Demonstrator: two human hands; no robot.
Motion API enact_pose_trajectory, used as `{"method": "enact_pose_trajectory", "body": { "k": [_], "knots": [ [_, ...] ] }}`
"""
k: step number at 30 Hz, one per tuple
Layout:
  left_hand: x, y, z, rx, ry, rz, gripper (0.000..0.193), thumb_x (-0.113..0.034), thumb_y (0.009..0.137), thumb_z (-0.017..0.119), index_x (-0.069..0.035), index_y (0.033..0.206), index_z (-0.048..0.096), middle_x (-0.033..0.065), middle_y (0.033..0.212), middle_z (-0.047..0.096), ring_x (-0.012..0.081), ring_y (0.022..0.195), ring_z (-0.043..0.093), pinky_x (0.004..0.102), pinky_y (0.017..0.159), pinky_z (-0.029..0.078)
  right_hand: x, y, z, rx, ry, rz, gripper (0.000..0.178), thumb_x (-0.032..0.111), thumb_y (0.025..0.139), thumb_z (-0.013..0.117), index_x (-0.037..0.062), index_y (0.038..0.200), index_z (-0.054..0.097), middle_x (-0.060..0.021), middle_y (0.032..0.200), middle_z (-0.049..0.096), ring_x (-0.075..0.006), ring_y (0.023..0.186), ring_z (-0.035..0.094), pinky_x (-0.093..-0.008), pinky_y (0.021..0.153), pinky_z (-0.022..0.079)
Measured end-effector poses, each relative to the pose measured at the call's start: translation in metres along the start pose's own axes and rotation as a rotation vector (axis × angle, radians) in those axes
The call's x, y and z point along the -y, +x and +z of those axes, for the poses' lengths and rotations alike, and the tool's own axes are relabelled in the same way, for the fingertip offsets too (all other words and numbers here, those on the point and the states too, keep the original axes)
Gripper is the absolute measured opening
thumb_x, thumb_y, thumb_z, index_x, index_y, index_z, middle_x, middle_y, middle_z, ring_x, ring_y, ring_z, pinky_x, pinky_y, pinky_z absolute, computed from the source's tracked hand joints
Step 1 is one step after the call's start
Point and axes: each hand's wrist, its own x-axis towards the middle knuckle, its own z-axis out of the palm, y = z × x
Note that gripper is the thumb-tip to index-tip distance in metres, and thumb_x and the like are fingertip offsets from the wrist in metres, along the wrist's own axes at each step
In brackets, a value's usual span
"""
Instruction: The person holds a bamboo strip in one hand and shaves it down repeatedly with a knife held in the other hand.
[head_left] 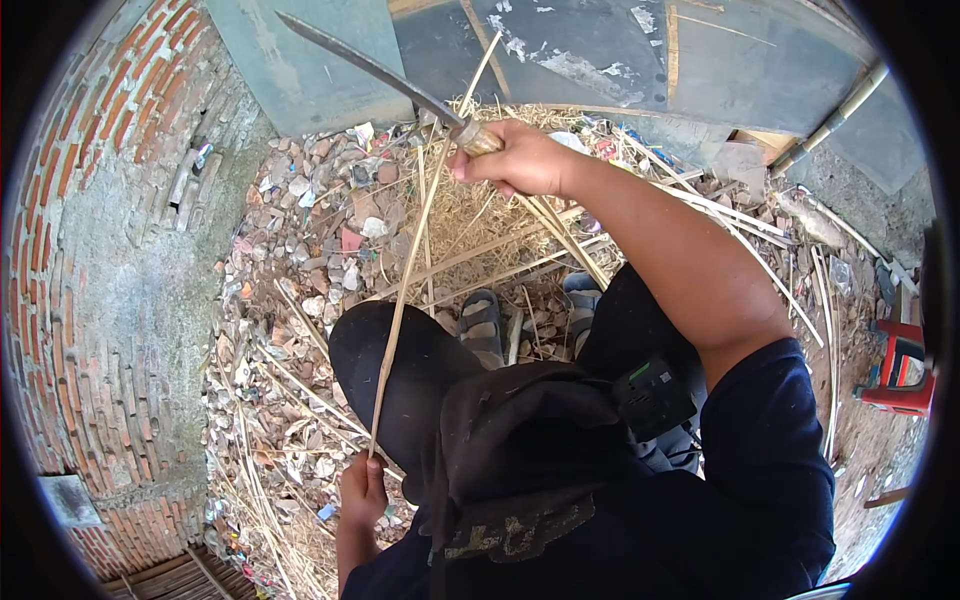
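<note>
1 tapered knife [405, 86] & slim strip [403, 290], prob. bamboo

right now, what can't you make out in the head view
In the head view:
Grip end of the knife: covered by the right hand.
Lower tip of the stick: hidden by the left hand.
Right side of the stool: lost at the dark rim.
Many scraps: too small to identify.

Brick wall [60, 330] stands at left, partly coated with grey plaster [150, 275]. Stony ground [305, 205] beside it, strewn with litter [351, 241]. Grey-green panel [310, 75] and darker, peeling panels [590, 65] along the top; a pole [834, 118] slants at right. Red stool [897, 395] at far right.
</note>
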Motion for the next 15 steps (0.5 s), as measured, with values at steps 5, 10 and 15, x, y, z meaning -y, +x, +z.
{"method": "enact_pose_trajectory", "body": {
  "k": [5,10,15],
  "knots": [
    [-0.004,0.002,0.002,-0.036,0.287,0.046,0.035,-0.033,0.104,0.042,-0.003,0.095,0.056,0.0218,0.069,0.060,0.0497,0.067,0.058,0.0536,0.058,0.045,0.002,-0.004,0.013,0.034,0.092,-0.029,0.023,0.025,0.086,0.074,0.0090,0.102,0.069,0.0008,0.080,0.063,-0.0060,0.054,0.049,-0.0240,0.051,0.044],
    [-0.028,0.012,0.001,-0.333,0.360,0.348,0.037,-0.033,0.094,0.062,0.001,0.110,0.058,0.0244,0.107,0.056,0.0435,0.099,0.057,0.0500,0.084,0.047,0.004,-0.005,0.017,0.067,0.142,-0.033,0.027,0.025,0.083,0.076,0.0077,0.102,0.070,-0.0014,0.083,0.065,-0.0087,0.055,0.052,-0.0258,0.054,0.047],
    [-0.094,0.055,0.007,-0.504,0.334,0.411,0.047,-0.027,0.086,0.073,0.001,0.120,0.055,0.0223,0.118,0.053,0.0430,0.112,0.050,0.0507,0.098,0.039,0.012,-0.009,0.019,0.081,0.147,-0.046,0.027,0.026,0.081,0.077,0.0070,0.100,0.071,-0.0030,0.085,0.067,-0.0102,0.058,0.055,-0.0271,0.056,0.050]
  ]
}}
